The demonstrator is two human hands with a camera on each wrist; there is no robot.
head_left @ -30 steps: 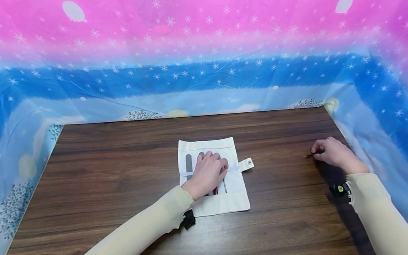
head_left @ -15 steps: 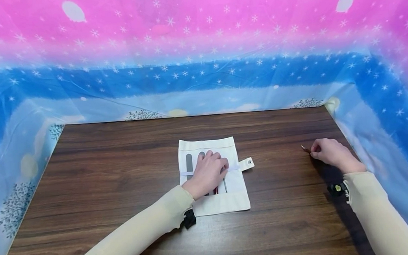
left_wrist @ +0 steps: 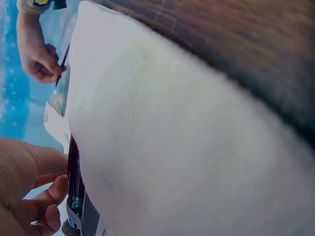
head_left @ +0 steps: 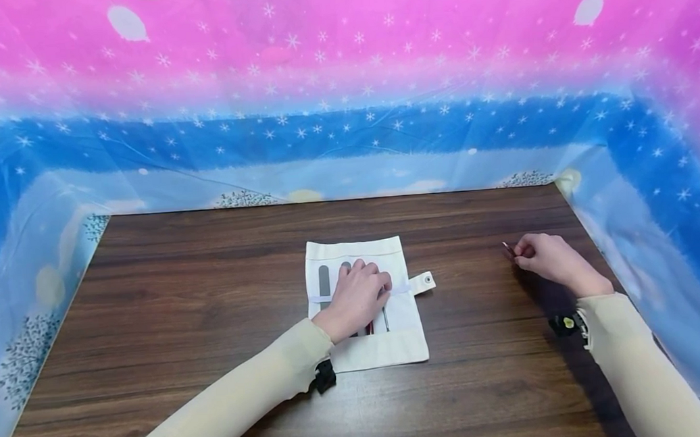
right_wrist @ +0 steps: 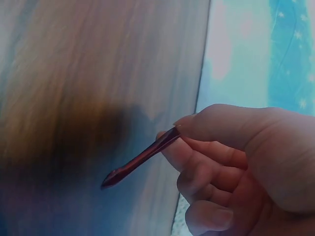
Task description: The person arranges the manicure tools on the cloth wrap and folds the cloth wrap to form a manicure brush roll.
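Note:
A slim dark-red tool with a tapered tip (right_wrist: 140, 160) is pinched between the thumb and fingers of my right hand (head_left: 557, 261), above the right side of the table; its exact kind is unclear. My left hand (head_left: 355, 298) rests on a white cloth tool roll (head_left: 378, 357) lying unrolled in the middle. Partly hidden under it are grey nail files (head_left: 324, 278), and a thin metal tool (head_left: 386, 319) shows beside the fingers. In the left wrist view, a small dark-handled brush (left_wrist: 75, 172) lies beside the left thumb and fingers; the roll's near flap fills much of that view.
The roll's snap strap (head_left: 423, 282) sticks out to the right. A pale elastic band (head_left: 400, 288) crosses the roll. Brown wood tabletop (head_left: 206, 255) surrounds it, with a printed snowflake curtain (head_left: 344, 131) along the back and sides.
My right hand has moved left and slightly away from me with the dark-red tool, whose tip has turned to point upward and left. My left hand has stayed on the roll.

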